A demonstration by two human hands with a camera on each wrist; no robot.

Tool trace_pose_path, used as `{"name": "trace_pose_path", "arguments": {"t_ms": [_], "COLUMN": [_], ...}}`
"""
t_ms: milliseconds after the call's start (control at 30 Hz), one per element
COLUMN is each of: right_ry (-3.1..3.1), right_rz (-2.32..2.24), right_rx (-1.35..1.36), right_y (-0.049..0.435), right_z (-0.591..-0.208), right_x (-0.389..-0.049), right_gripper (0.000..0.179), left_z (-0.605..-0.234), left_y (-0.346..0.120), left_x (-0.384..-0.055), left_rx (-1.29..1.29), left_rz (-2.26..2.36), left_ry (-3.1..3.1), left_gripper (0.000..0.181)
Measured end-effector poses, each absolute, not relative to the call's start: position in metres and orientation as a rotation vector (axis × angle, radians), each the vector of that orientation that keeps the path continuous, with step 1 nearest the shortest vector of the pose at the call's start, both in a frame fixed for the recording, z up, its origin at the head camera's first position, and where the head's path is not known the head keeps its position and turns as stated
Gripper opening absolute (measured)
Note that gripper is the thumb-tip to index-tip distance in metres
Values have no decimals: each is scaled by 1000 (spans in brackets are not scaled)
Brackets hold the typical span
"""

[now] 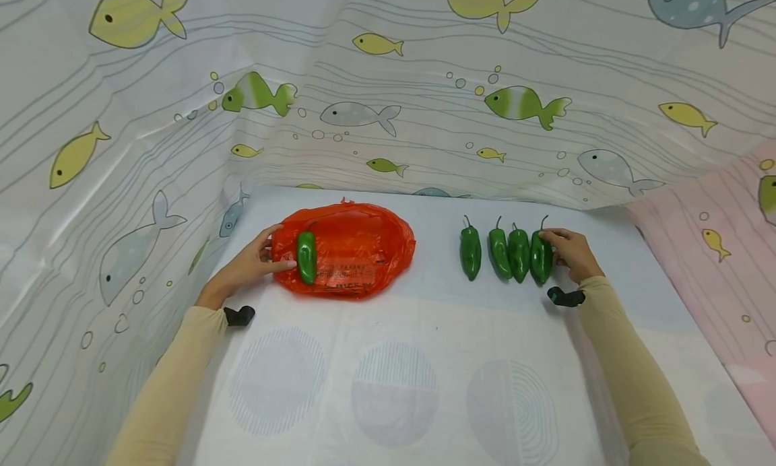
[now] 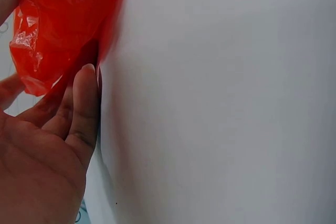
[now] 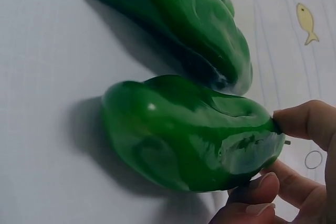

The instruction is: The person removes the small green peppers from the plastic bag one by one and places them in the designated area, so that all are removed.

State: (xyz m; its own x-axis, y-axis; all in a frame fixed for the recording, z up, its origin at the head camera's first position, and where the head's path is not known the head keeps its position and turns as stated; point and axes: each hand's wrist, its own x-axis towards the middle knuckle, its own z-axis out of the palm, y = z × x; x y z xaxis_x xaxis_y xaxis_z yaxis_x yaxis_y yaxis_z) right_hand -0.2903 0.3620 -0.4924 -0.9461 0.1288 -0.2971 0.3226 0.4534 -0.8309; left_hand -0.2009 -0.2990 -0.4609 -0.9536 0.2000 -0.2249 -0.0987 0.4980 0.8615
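My left hand (image 1: 247, 258) holds the left edge of a red plastic bag (image 1: 391, 250), which lies spread out on the table. Its thumb reaches over the bag's rim while other fingers go beneath the red film (image 2: 58, 24). On the bag, near that thumb, lies one green pepper (image 1: 306, 258). With thumb and fingers my right hand (image 1: 574, 252) pinches the stem end of the rightmost green pepper (image 3: 184, 135). Just left of it, the neighbouring pepper (image 1: 519, 254) and another pepper (image 1: 500, 254) lie side by side, stems pointing away.
A further green pepper (image 1: 470, 252) lies a little apart, at the left of the row. White cloth with pale circles (image 1: 394, 392) covers the table. Fish-printed sheeting (image 1: 424, 143) rises at the back and along both sides.
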Motion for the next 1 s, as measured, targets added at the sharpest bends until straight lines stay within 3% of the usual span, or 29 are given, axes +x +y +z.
{"name": "trace_pose_path", "arguments": {"t_ms": [633, 1000], "right_ry": [2503, 2512], "right_rz": [-1485, -1588], "right_rx": [398, 469], "right_y": [365, 364], "right_z": [-495, -488], "right_x": [-289, -291], "right_gripper": [73, 62], "left_z": [-461, -462], "left_y": [-300, -301], "left_x": [-202, -203], "left_rx": [96, 86], "left_rz": [1439, 1435], "left_ry": [2461, 2458], "left_gripper": [94, 94]}}
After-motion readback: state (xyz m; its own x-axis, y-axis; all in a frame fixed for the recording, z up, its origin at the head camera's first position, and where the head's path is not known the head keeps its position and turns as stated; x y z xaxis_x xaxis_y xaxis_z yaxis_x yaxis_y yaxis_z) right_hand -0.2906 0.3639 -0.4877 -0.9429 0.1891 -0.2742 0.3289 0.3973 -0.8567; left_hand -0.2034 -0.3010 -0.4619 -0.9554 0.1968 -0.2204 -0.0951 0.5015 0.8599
